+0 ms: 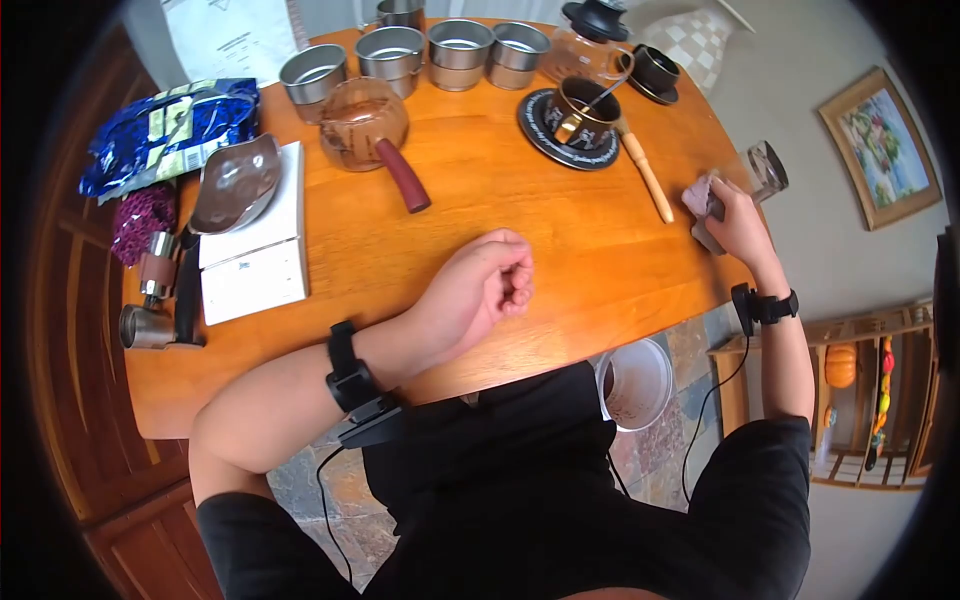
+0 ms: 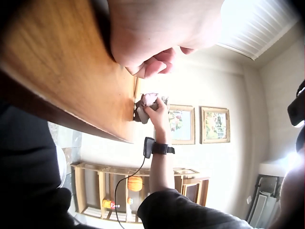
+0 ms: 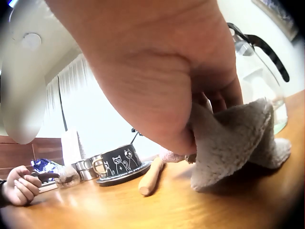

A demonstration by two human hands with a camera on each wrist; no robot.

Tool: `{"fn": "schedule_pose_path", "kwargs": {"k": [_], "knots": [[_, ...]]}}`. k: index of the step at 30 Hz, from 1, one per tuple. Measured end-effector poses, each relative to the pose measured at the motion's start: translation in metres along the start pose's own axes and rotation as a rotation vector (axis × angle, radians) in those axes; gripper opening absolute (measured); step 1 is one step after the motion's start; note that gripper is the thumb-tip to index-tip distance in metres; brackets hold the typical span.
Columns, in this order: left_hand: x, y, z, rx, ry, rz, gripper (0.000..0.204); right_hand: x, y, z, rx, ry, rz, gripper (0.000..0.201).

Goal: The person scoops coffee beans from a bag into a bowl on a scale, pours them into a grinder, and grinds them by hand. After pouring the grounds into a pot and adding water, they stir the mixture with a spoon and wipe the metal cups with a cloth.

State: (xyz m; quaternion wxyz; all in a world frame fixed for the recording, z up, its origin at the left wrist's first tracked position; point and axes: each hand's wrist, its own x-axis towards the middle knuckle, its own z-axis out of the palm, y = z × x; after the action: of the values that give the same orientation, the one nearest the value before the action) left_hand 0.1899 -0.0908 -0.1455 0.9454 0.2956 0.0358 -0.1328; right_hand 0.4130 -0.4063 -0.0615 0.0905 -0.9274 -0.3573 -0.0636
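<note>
At the table's right edge, my right hand [image 1: 740, 232] pinches a grey fluffy cloth [image 3: 228, 145] between thumb and fingers. Part of the cloth looks pinkish in the head view, and its lower folds hang to the tabletop. Just beyond that hand stands a glass jug [image 1: 768, 172] with a dark handle. My left hand [image 1: 470, 298] is over the front of the table, loosely curled, with nothing in it. Left of the cloth lies a wooden handle [image 1: 648, 178], its far end by a black cat-patterned cup [image 3: 119, 161] on a saucer [image 1: 560, 154].
Steel cups [image 1: 461, 45] line the back, near a glass pot with a maroon handle [image 1: 403, 178]. At left are a white scale [image 1: 255, 280] with a brown dish [image 1: 238, 185], a blue bag [image 1: 170, 130] and a portafilter [image 1: 150, 328]. Below the front edge stands a bin [image 1: 655, 375].
</note>
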Motion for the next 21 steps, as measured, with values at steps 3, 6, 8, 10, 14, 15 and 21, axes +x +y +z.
{"fn": "schedule_pose_path", "kwargs": {"k": [3, 6, 8, 10, 14, 15, 21], "knots": [[0.000, 0.000, 0.000, -0.013, -0.003, -0.014, 0.011, 0.000, 0.000, 0.007, -0.064, -0.179, 0.113, 0.034], [0.000, 0.000, 0.001, -0.004, 0.000, -0.028, 0.010, 0.004, 0.001, 0.007, -0.078, -0.234, 0.134, 0.037], [0.000, 0.000, 0.000, 0.012, -0.029, -0.022, 0.010, 0.003, 0.007, 0.009, -0.135, -0.246, 0.080, 0.047], [0.000, 0.000, -0.001, 0.017, -0.044, -0.015, 0.010, 0.004, 0.007, 0.003, -0.065, -0.287, 0.107, 0.049], [0.001, -0.001, -0.003, 0.005, -0.050, -0.024, 0.010, 0.008, -0.006, -0.014, 0.034, -0.295, 0.166, 0.057], [0.001, -0.001, -0.003, 0.004, -0.056, -0.031, 0.009, 0.008, -0.004, -0.014, 0.058, -0.282, 0.176, 0.059], [0.000, 0.003, -0.002, -0.057, -0.057, -0.083, 0.016, -0.001, 0.002, -0.007, -0.056, -0.288, 0.181, 0.046]]}}
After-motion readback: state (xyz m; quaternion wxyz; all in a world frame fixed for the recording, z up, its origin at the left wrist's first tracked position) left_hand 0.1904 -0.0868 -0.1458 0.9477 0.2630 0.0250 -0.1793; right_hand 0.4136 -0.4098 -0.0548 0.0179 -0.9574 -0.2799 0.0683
